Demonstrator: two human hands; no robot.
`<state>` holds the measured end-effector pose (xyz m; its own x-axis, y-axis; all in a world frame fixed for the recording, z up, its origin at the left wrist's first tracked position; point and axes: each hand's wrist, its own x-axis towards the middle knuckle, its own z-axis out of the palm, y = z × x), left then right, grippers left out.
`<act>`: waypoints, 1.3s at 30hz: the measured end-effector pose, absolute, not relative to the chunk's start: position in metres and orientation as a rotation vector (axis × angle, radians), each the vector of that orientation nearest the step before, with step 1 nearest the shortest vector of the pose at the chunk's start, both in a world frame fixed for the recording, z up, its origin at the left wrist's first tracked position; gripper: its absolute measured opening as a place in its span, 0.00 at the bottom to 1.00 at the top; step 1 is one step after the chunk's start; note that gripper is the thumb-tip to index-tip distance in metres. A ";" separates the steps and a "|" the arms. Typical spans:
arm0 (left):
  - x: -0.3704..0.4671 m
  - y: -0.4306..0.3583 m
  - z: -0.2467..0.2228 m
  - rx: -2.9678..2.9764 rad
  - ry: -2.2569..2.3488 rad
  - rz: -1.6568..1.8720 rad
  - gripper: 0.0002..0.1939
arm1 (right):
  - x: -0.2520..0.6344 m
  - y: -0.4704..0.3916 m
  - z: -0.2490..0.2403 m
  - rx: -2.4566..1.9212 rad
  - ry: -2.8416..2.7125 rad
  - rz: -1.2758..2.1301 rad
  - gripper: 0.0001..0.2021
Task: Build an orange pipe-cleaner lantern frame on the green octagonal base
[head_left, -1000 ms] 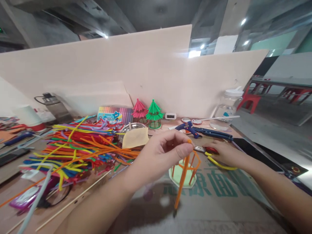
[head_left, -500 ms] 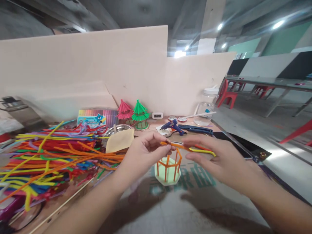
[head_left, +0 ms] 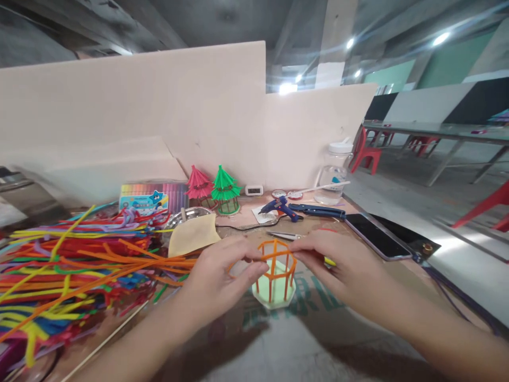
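Orange frame on pale green base [head_left: 274, 305], upright on desk [head_left: 286, 350], between both hands; left hand [head_left: 222, 271] grip pinched on orange strip [head_left: 275, 253] slanting over frame top; right hand [head_left: 338, 261] grip narrow at far end, cannot tell if holding; scissors [head_left: 284, 235] behind right hand; glue gun [head_left: 281, 206] farther back; red and green roofed models [head_left: 225, 184] near wall panel [head_left: 222, 116]; pile of fuzzy stems [head_left: 99, 262] left, phone [head_left: 379, 236] right
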<state>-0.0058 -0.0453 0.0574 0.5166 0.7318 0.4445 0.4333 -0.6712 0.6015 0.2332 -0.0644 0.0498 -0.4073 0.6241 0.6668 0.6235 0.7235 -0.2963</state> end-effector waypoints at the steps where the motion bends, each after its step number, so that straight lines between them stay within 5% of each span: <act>1: -0.005 -0.046 0.057 2.380 0.963 0.957 0.10 | 0.232 -0.064 0.048 -0.947 -2.135 -0.002 0.06; 17: -0.025 0.014 0.026 1.820 1.187 0.619 0.21 | 0.254 -0.051 0.051 -1.193 -2.156 -0.095 0.04; 24: -0.022 0.010 0.018 1.646 0.973 0.351 0.20 | 0.243 -0.051 0.042 -1.155 -2.256 -0.076 0.04; 39: -0.007 -0.013 0.022 1.730 1.193 0.453 0.16 | 0.242 -0.054 0.048 -1.199 -2.239 0.047 0.07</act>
<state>-0.0073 -0.0130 0.0215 0.4552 0.8671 -0.2024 0.5144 -0.0706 0.8547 0.2424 -0.0539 0.0475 -0.4180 0.7696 0.4827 0.7487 0.5928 -0.2966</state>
